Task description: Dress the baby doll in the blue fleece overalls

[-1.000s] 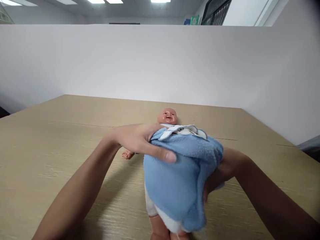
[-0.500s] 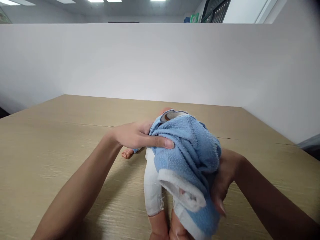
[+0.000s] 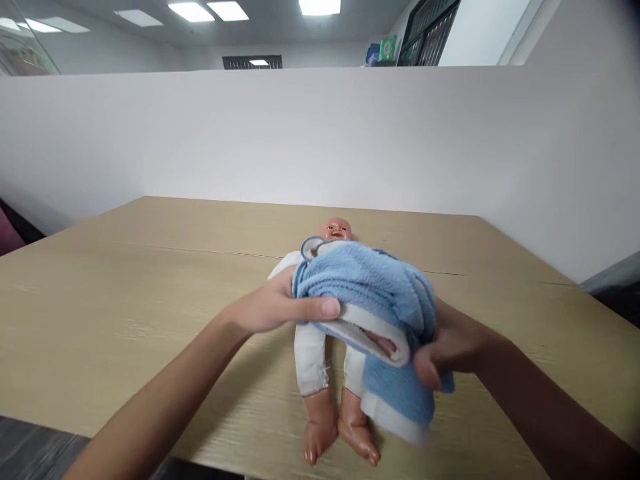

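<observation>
A baby doll [image 3: 320, 413] lies on its back on the table, head away from me, with white cloth on its legs and bare feet toward me. Over its torso I hold a bunched blue terry garment [image 3: 365, 273] with white trim. My left hand [image 3: 285, 303] grips the garment's left side, thumb on top near the white-edged opening. On the other side my right hand [image 3: 450, 343] is around the cloth, its fingers partly hidden behind it. One blue flap with a white edge hangs down beside the doll's leg. The doll's arms are mostly covered.
The wooden table [image 3: 125, 300] has seams across its top. A white partition [image 3: 320, 133] rises behind its far edge. Dark grey material [image 3: 615, 280] shows beyond the right edge, and a pink and black item [image 3: 15, 227] at the far left.
The garment has shifted, with its white-edged opening gathered higher under my left thumb. More of the doll's head and feet shows. The camera view has tilted up.
</observation>
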A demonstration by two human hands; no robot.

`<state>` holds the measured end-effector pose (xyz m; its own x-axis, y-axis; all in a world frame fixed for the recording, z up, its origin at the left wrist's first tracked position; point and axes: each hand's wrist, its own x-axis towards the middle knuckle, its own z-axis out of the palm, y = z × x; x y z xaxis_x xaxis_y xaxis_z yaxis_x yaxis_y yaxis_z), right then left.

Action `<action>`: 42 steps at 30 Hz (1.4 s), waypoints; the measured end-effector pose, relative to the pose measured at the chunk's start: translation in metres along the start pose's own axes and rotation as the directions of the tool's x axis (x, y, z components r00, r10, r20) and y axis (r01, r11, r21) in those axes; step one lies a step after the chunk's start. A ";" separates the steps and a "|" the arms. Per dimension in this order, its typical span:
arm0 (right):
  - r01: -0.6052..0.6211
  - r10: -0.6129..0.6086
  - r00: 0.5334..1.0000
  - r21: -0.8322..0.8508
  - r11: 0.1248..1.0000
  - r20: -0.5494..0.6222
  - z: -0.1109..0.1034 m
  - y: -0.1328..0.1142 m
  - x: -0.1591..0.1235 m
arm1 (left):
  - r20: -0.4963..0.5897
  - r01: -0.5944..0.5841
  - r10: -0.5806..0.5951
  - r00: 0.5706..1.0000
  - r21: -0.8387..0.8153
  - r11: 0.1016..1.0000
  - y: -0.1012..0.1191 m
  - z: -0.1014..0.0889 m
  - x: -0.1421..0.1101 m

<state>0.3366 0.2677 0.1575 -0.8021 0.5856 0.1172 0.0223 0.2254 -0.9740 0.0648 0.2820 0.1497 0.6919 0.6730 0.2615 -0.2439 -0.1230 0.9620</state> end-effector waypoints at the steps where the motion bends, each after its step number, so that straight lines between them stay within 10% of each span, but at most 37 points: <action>1: -0.060 0.060 0.998 0.022 0.998 0.006 0.010 -0.005 -0.005 | -0.062 0.025 -0.027 0.998 -0.032 0.999 -0.006 0.011 -0.011; 7: -0.263 0.204 0.914 -0.130 0.956 -0.352 0.064 -0.015 -0.030 | -0.320 0.076 -0.084 0.944 -0.036 0.996 -0.033 0.079 -0.069; 15: -0.283 0.117 0.887 -0.325 0.902 -0.447 0.103 0.009 -0.035 | -0.727 0.325 -0.146 0.671 0.112 0.939 -0.056 0.123 -0.105; 31: -0.438 0.167 0.767 -0.315 0.842 -0.620 0.084 0.075 -0.005 | -0.698 0.441 -0.119 0.706 0.301 0.846 -0.098 0.079 -0.079; 42: -0.481 0.233 0.831 -0.442 0.757 -0.505 0.094 0.014 -0.002 | -0.660 0.482 -0.206 0.723 0.268 0.834 -0.060 0.083 -0.110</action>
<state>0.2826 0.1968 0.1252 -0.3598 0.9325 -0.0314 0.6664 0.2333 -0.7081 0.0596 0.1553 0.0698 0.1020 0.9929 -0.0615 0.3120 0.0268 0.9497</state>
